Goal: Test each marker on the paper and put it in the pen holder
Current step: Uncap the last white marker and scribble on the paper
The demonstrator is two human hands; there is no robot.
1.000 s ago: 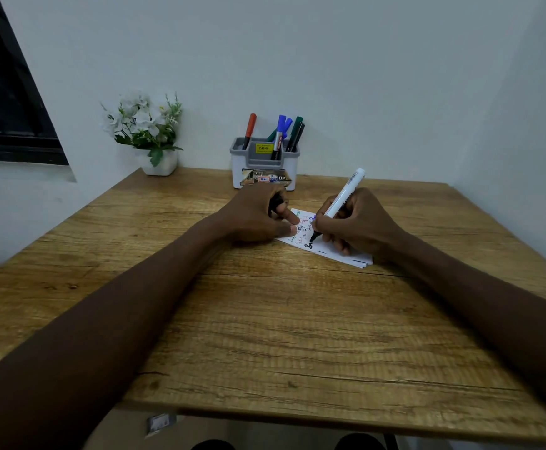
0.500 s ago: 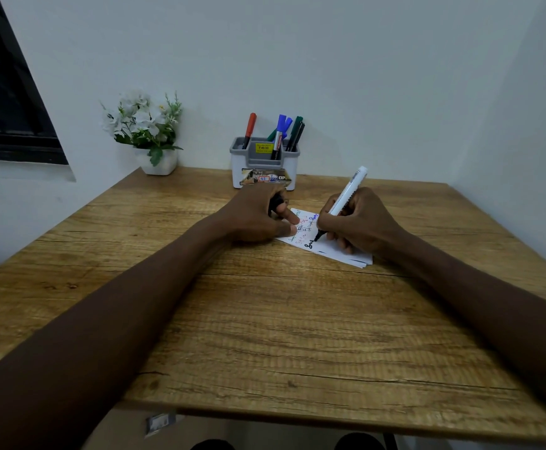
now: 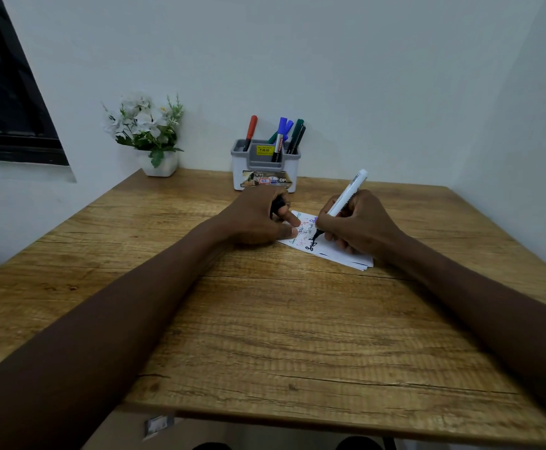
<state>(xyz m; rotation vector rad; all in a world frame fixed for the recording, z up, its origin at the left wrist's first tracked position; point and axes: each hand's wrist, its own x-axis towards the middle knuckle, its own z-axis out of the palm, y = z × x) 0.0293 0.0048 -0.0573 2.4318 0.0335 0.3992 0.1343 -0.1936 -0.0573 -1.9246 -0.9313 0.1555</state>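
Supporting surface: a wooden table (image 3: pixel 265 336), both forearms stretched across it.
Paper: a small white stack (image 3: pixel 339 258) lying askew at mid-table, its far end covered in coloured scribbles.
Right hand: the right hand (image 3: pixel 359 225) rests on the paper, fingers curled tight round the marker and pinching it low, near the tip.
Marker: the white marker (image 3: pixel 346 196) is tilted, its back end sticking up past the hand, its black tip touching the paper by a black scrawl.
Left hand: the left hand (image 3: pixel 255 219) is curled round a black cap (image 3: pixel 276 206), with one fingertip pressing the paper's left edge.
Pen holder: a grey-and-white pen holder (image 3: pixel 265 177) stands beyond the hands, by the wall. A red pen (image 3: pixel 251 128) stands at its left, and blue pens (image 3: pixel 283 128) and a green pen (image 3: pixel 297 131) lean toward its right.
Flower pot: a white flower pot (image 3: pixel 161 165) with white blooms sits in the far left corner.
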